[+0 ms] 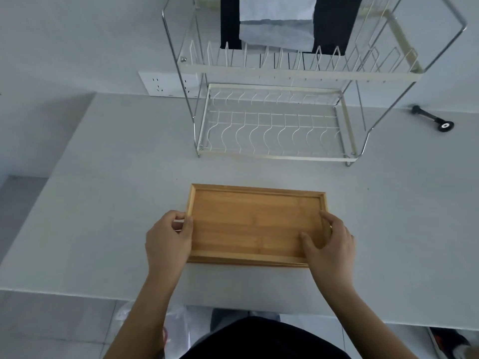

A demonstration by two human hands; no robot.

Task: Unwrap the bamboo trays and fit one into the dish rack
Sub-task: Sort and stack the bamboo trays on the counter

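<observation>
A rectangular bamboo tray (248, 221) lies flat on the white counter in front of me, with no wrapping visible on it. My left hand (168, 238) grips its left edge, fingers curled over the rim. At the tray's right edge is my right hand (330, 242), thumb resting inside on the tray floor and fingers around the rim. Behind the tray stands a two-tier wire dish rack (274, 156). Its lower basket holds nothing. I cannot tell if a second tray lies under this one.
Black and grey cloths (280, 24) hang over the rack's upper tier. A black tool with a small wheel (432, 119) lies at the right by the wall. A wall socket (166, 82) sits left of the rack. Plastic wrap (176, 325) shows below the counter's front edge.
</observation>
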